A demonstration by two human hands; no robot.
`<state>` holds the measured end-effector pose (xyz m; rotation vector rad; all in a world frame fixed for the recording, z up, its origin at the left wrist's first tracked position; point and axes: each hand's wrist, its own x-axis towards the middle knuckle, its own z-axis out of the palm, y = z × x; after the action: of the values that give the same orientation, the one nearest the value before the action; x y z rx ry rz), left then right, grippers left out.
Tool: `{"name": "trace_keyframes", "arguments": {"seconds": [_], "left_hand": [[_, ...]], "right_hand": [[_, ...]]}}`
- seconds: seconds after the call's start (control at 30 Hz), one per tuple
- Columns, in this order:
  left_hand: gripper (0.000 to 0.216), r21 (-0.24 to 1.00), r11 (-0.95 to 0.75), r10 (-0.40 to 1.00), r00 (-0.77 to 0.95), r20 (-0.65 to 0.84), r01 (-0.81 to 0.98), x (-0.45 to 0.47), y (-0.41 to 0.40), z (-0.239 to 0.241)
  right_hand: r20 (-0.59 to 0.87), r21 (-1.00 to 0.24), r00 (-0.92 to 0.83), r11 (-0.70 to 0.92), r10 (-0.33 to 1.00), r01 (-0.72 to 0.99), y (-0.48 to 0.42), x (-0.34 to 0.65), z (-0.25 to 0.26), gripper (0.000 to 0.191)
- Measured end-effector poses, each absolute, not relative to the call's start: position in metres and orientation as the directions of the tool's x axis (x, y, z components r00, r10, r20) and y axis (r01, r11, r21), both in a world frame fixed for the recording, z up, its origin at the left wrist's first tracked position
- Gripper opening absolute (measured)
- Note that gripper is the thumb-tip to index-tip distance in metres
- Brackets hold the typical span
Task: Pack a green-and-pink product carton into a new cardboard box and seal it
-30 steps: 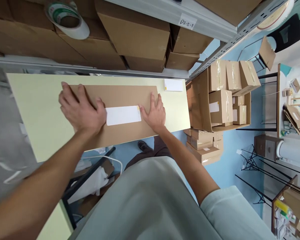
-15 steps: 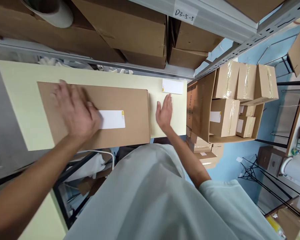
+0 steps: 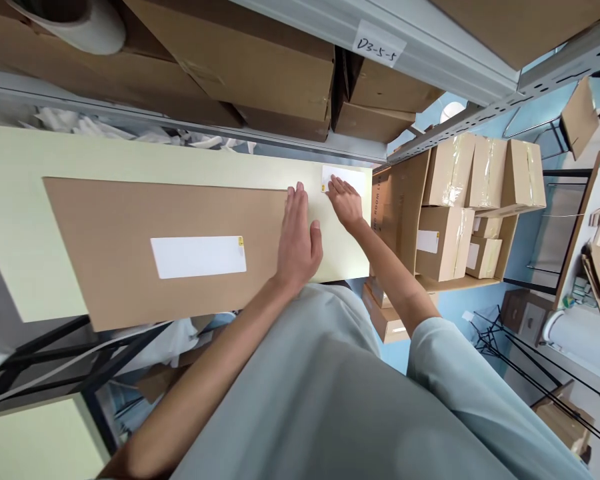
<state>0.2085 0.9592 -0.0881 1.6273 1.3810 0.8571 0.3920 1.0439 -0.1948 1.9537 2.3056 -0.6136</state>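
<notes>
A long flat cardboard box (image 3: 110, 220) lies on a pale yellow tabletop (image 3: 180, 153). On its top face is a white label (image 3: 197, 257) with a small yellow mark at one corner. My left hand (image 3: 297, 233) is held flat at the box's right end, its fingers straight and close together and the thumb apart. To the right, the fingertips of my right hand (image 3: 346, 203) rest on a second white label (image 3: 347, 176) at the tabletop's far right corner. Part of that label is hidden under the fingers, which look extended with nothing gripped.
A metal shelf beam (image 3: 325, 143) runs along the table's far side, with cardboard boxes (image 3: 260, 67) above it. Right of the table, a large open carton (image 3: 405, 220) holds several taped boxes (image 3: 450, 170). A second yellow board (image 3: 40, 440) is at lower left.
My left hand has gone from the top of the box to its right end, uncovering the whole label there. My right hand has moved up and right onto the other label.
</notes>
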Motion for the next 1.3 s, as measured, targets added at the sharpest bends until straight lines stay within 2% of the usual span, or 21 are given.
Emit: {"name": "trace_keyframes", "arguments": {"seconds": [0.17,0.4,0.57,0.7,0.77,0.97,1.1,1.3], "left_hand": [[0.071,0.908,-0.068,0.99,0.14,0.01,0.414,0.2,0.939,-0.104],[0.068,0.907,-0.106,0.979,0.2,0.025,0.406,0.209,0.945,-0.114],[0.066,0.884,-0.115,0.966,0.26,-0.008,0.453,0.208,0.961,-0.123],[0.069,0.787,-0.104,0.91,0.378,-0.171,0.608,0.219,0.986,-0.135],[0.071,0.722,-0.127,0.864,0.434,-0.256,0.68,0.231,1.003,-0.142],[0.088,0.549,-0.402,0.692,0.636,-0.342,0.733,0.279,1.054,-0.166],[0.091,0.47,-0.513,0.61,0.69,-0.391,0.719,0.306,1.07,-0.179],[0.089,0.401,-0.55,0.588,0.681,-0.437,0.733,0.327,1.073,-0.196]], "right_hand": [[-0.301,-0.258,-0.193,0.115,0.934,0.959,1.049,0.396,-0.19,0.036],[-0.297,-0.263,-0.138,0.058,0.945,0.963,1.052,0.392,-0.18,0.038],[-0.267,-0.413,-0.024,-0.092,0.963,0.906,1.05,0.391,-0.184,0.031],[-0.168,-0.587,0.164,-0.233,0.972,0.775,1.046,0.397,-0.189,0.015],[-0.125,-0.658,0.281,-0.291,0.952,0.694,1.046,0.404,-0.191,0.013],[-0.039,-0.809,0.58,-0.367,0.814,0.459,1.049,0.451,-0.19,0.021],[-0.057,-0.881,0.651,-0.345,0.757,0.325,1.043,0.484,-0.19,0.029],[-0.076,-0.913,0.688,-0.328,0.722,0.244,1.029,0.511,-0.191,0.04]]}}
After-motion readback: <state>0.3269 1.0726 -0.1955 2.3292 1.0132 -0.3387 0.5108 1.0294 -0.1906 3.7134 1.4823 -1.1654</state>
